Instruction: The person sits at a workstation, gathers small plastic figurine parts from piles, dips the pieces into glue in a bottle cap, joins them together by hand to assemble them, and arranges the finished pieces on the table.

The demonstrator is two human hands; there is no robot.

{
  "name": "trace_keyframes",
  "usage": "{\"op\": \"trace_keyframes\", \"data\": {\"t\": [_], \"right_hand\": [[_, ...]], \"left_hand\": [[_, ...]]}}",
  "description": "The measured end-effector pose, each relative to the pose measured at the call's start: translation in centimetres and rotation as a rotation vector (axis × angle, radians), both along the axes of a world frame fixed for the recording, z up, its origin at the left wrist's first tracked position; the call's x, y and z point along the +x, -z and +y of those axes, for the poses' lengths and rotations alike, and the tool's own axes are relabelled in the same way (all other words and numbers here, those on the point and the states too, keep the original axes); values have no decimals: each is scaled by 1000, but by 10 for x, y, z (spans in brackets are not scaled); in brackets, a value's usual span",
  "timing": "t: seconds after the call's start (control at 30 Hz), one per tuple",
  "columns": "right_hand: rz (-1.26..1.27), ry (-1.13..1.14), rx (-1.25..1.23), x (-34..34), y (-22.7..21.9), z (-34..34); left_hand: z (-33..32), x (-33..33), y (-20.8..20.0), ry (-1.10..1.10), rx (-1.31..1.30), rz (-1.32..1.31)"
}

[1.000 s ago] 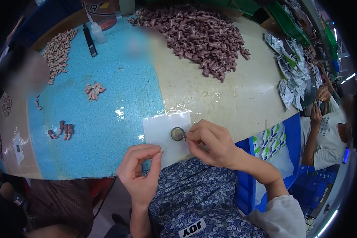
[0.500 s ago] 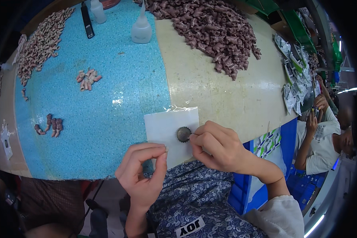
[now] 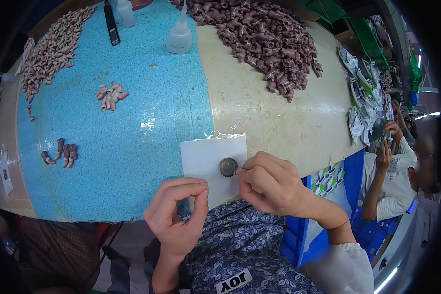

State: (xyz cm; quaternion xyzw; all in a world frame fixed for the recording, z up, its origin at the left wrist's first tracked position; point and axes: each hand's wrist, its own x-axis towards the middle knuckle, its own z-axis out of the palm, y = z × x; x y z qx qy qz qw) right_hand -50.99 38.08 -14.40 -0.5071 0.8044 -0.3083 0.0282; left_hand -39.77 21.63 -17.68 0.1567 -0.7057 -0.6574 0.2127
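A round, crimped metal bottle cap (image 3: 228, 167) lies hollow side up on a white sheet under clear film (image 3: 198, 159) at the table's near edge. Right beside the cap is my right hand (image 3: 274, 185), thumb and forefinger pinched at its right rim; whatever they hold is too small to make out. Over the sheet's lower left corner, my left hand (image 3: 175, 210) also pinches thumb and forefinger together. A tiny speck shows at those fingertips, but its kind is unclear.
Brown moulded pieces (image 3: 274, 46) heap at the far right; pale pink tube-like pieces (image 3: 54, 46) pile far left. Smaller groups include pink tubes (image 3: 111, 96) and joined brown-pink pieces (image 3: 66, 153). A nozzle bottle (image 3: 180, 38) stands behind. Blue crates (image 3: 296, 230) and a co-worker (image 3: 394, 171) are right.
The whole view has shifted slightly. Both hands keep the same pinched pose beside the cap and sheet, with hardly any movement.
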Motion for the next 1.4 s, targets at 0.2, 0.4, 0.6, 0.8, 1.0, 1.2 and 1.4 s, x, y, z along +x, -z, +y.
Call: {"op": "trace_keyframes", "data": {"t": [0.2,0.4,0.6,0.8,1.0,1.2,1.4], "right_hand": [[-46,89,-64,2,-5,2],[16,69,-23,-1,1,6],[7,79,-25,-2,0,6],[-356,249,-179,8,-18,5],[-1356,296,-607,16,-24,4],[-1158,299,-655,27,-25,-8],[-790,247,-529,24,-21,-9]], "left_hand": [[1,-2,-6,-1,24,-5],[6,-3,-5,26,8,-9],[7,-3,-6,19,15,-23],[6,-4,-7,59,151,3],[9,-5,-13,92,534,49],[12,-3,-15,91,542,131],[13,-1,-17,77,481,139]]}}
